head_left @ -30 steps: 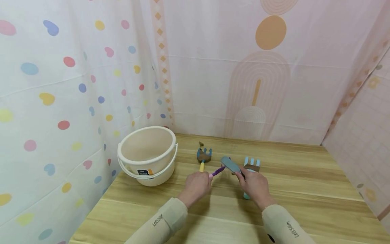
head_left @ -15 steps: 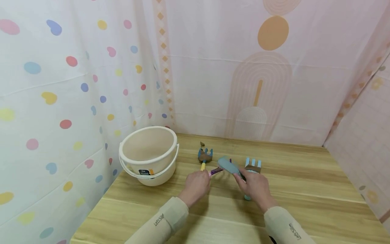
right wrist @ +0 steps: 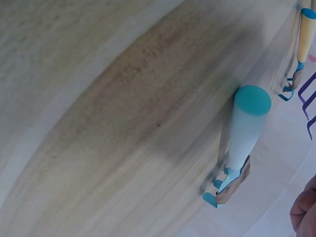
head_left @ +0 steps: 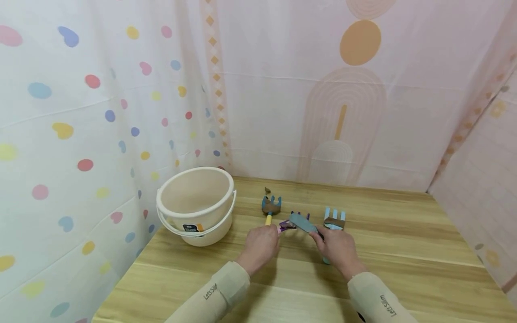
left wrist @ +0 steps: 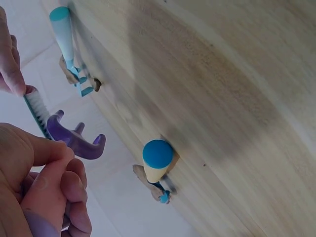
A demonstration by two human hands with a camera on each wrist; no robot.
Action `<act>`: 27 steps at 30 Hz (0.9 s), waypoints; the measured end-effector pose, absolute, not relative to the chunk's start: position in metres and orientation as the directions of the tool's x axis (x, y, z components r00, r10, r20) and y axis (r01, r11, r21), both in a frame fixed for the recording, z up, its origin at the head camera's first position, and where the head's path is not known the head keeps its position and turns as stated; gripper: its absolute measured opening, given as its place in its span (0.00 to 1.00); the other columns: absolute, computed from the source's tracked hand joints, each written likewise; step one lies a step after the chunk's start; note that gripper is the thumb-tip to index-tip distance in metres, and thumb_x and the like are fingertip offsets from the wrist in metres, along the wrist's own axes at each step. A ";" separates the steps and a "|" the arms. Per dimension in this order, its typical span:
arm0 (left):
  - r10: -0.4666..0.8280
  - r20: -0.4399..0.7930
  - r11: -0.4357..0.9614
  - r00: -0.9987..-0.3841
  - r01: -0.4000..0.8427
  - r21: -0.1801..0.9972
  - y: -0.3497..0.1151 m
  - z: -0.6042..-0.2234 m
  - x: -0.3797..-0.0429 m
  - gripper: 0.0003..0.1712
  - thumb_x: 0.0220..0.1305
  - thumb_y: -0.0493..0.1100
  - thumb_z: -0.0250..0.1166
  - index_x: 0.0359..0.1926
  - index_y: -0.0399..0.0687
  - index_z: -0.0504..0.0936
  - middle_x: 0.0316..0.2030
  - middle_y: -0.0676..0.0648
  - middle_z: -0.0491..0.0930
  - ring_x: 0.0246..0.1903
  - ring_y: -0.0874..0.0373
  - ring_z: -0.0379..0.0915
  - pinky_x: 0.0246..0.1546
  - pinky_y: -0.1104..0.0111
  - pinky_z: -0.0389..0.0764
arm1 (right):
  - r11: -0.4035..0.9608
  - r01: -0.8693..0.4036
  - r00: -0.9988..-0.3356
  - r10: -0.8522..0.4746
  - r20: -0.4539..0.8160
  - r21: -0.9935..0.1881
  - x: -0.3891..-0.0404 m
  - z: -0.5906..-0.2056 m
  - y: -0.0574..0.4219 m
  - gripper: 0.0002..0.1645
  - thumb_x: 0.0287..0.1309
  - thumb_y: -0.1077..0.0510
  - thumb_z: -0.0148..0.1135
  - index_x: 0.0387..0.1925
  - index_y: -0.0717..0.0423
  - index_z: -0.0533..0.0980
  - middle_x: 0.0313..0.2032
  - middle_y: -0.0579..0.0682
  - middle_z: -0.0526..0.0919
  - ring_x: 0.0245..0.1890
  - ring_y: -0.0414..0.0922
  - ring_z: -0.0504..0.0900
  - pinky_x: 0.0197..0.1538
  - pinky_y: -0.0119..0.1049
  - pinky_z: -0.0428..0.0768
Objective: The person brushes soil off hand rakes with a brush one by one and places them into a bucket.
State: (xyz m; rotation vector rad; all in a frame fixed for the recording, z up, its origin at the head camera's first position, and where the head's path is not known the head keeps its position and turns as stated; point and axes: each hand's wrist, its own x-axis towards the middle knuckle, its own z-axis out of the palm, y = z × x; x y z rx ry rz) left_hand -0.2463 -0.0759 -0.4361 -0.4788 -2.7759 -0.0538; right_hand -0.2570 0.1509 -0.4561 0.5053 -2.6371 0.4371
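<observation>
Purple rake [left wrist: 83,145] head up, pink handle [left wrist: 47,191] down in the left hand [head_left: 260,246]: its fingers are clamped round that handle, holding the tool above the tabletop [head_left: 404,251]. The right hand [head_left: 339,249] pinches a brush [head_left: 302,222], which lies across the tines in the head view; from the left wrist its white bristles [left wrist: 39,105] seem to meet the rake's head, though exactly how firmly I cannot tell.

The likeliest trouble is twisting. The left fingers hold the rake below its head, so a hard sideways stroke would push on the far end and could turn the handle in the grip. Bristles might also snag between the prongs, then spring free and flick brown bits about. The bucket [head_left: 216,216] stands well off to the left, so anything loosened would probably drop on the wood, where a brown crumb [head_left: 267,190] already lies near the yellow-handled rake [right wrist: 306,39].

The light-blue rake [right wrist: 246,129] lies partly beneath the right hand in the head view; a low or overlong stroke could bump it, and the brown clump on its tines might then break away
</observation>
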 end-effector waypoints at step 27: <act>0.335 0.403 0.940 -0.852 0.329 -0.085 -0.077 -0.441 -0.248 0.13 0.59 0.45 0.67 0.22 0.46 0.77 0.18 0.50 0.74 0.17 0.54 0.74 0.17 0.62 0.71 | 0.855 -0.406 -0.846 -0.218 0.487 -0.322 -0.257 -0.452 0.149 0.20 0.66 0.48 0.62 0.51 0.57 0.82 0.20 0.49 0.82 0.14 0.41 0.72 0.17 0.38 0.70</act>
